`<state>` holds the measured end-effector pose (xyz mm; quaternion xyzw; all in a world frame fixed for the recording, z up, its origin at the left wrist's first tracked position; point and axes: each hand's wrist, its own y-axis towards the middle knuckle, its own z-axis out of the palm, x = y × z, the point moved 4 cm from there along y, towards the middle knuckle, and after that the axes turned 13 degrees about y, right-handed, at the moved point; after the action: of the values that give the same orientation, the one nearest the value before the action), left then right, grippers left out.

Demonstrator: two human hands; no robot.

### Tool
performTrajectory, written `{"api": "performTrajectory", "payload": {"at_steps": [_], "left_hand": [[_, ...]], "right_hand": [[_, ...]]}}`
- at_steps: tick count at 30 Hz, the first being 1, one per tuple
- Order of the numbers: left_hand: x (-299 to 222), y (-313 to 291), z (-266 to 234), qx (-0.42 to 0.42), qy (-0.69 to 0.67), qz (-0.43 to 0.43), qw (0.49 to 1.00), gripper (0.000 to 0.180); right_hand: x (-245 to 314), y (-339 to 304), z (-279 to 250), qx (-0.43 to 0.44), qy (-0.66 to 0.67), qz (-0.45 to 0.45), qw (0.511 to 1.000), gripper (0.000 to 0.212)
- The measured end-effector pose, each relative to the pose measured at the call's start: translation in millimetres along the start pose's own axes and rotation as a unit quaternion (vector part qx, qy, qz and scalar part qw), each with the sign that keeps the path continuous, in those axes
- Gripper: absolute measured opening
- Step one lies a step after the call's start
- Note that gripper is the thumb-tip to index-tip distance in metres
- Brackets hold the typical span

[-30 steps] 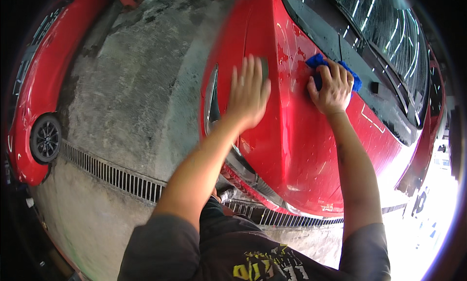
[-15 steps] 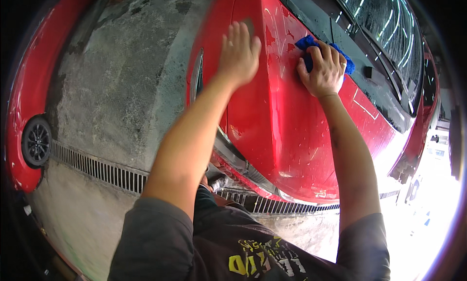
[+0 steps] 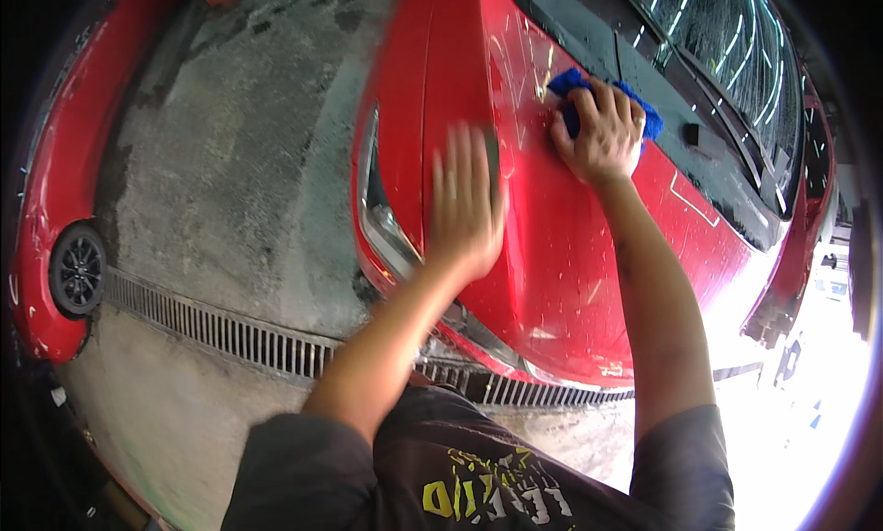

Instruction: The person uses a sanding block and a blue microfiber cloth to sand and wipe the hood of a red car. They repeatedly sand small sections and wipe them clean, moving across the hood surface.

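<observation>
Fingers straight and pressed flat, my left hand (image 3: 467, 200) lies on the front part of a red car's hood (image 3: 561, 246), slightly smeared by motion. The edge of a thin grey-green sheet (image 3: 493, 154), perhaps sandpaper, shows beside its fingers; the rest is hidden under the hand. Farther right, close to the windshield's lower edge, my right hand (image 3: 602, 131) has its fingers curled over a bunched blue cloth (image 3: 651, 117) resting on the hood. Pale streaks and wet-looking spots mark the red paint near both hands.
The car's headlight (image 3: 388, 237) lies left of my left forearm. Wipers (image 3: 727, 131) cross the wet windshield (image 3: 727, 44). A floor drain grate (image 3: 230, 333) runs across the concrete (image 3: 230, 182). Another red car (image 3: 46, 283) stands at the far left.
My left hand has slid toward me along the hood, the thin sheet moving with it. My right hand and the blue cloth have barely shifted.
</observation>
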<state>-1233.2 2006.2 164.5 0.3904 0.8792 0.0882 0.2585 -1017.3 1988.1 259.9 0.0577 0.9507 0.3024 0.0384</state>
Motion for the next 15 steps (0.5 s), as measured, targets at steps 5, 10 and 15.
{"api": "performTrajectory", "payload": {"at_steps": [5,10,15], "left_hand": [[1.1,-77.8,15.9,0.110,0.013,0.019,0.994,0.079],[121.2,158.0,-25.0,0.057,-0.063,-0.059,0.995,0.077],[66.4,-37.0,10.7,0.139,0.028,0.075,0.987,0.078]], "right_hand": [[-3.3,1.5,-9.1,0.008,0.007,0.010,1.000,0.034],[29.5,21.5,7.7,-0.006,0.052,-0.008,0.999,0.032],[4.3,16.9,-4.8,0.002,0.033,0.006,0.999,0.032]]}}
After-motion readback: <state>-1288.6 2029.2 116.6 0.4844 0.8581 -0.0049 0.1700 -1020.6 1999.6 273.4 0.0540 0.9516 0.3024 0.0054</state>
